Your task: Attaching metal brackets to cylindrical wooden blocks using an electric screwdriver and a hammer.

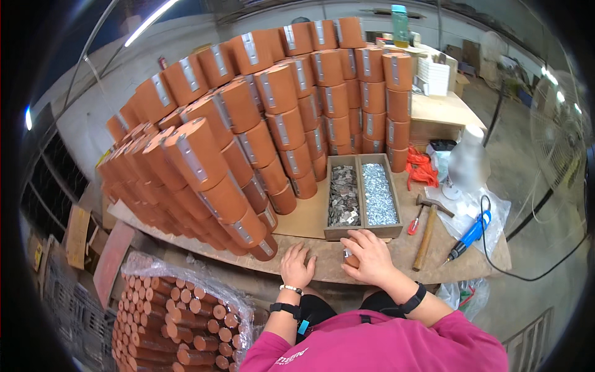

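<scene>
My left hand [297,265] lies palm down at the table's front edge, fingers stretched out, with nothing in it. To its right, my right hand [370,255] is closed around a red-brown cylinder [351,258] with a silvery bit on its side; most of it is hidden under the fingers. Just beyond that hand stands a wooden box [335,233] with two compartments. Dull grey metal pieces [344,197] fill the left compartment, and shiny silvery small parts [379,195] the right one.
Tall stacks of red-brown cylinders [284,128] with metal strips rise at the left and back. A hammer [425,239], a red screwdriver [414,223] and a corded blue power screwdriver [471,234] lie right. Below left, a plastic-lined container [243,304] holds brown rods. A fan [561,133] stands right.
</scene>
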Demonstrator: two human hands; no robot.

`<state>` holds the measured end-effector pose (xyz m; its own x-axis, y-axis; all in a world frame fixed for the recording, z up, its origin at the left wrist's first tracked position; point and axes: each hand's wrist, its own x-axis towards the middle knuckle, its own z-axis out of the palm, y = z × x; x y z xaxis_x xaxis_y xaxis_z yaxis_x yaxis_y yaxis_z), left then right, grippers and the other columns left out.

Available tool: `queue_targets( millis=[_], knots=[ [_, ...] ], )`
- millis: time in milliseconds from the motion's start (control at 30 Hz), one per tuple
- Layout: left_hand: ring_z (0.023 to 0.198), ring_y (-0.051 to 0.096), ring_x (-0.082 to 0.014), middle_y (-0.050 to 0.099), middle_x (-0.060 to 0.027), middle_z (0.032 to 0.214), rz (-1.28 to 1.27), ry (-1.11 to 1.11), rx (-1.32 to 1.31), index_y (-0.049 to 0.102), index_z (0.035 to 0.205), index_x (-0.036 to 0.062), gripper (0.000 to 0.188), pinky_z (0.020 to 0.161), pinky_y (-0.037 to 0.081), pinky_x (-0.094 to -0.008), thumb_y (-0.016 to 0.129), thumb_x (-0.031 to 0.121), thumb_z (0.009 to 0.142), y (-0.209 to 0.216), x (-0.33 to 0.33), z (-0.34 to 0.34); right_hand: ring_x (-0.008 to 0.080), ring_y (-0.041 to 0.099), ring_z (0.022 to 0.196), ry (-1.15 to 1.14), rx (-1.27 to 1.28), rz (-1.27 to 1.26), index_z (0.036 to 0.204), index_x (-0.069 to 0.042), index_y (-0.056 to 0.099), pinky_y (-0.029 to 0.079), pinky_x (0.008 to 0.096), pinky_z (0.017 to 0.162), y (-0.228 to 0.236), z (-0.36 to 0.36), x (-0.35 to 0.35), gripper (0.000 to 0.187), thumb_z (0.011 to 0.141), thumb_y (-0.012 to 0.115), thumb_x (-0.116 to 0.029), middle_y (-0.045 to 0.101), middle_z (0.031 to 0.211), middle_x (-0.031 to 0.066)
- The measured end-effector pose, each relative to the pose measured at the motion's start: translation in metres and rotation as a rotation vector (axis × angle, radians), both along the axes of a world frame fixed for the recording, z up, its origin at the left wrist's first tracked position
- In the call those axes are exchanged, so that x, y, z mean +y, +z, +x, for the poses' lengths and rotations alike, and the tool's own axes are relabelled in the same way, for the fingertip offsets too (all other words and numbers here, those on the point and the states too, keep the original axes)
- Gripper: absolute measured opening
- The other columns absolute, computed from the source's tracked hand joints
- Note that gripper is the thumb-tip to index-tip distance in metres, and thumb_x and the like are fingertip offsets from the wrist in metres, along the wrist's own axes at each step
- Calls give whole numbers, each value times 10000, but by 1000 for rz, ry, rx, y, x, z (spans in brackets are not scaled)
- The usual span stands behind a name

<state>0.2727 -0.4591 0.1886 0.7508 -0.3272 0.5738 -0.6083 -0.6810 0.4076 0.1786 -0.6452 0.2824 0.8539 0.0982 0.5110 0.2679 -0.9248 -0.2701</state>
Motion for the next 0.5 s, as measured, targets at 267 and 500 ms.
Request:
queue_targets(
  millis=[267,500],
  knots=[
    [1003,476,-264,543,-91,1045,35,13,11,596,896,75,281,840,374,-362,574,266,690,1,3,-1,304,405,1049,-12,39,-29,1047,-108,506,376,409,810,0,0,8,521,574,652,-270,459,1113,116],
    [1017,469,-252,544,-73,1042,4,37,20,595,900,81,282,841,374,-360,568,276,697,0,7,-6,327,393,1053,28,32,-42,1047,-95,504,365,424,834,-6,3,9,536,560,670,-244,444,1126,128]
  ],
)
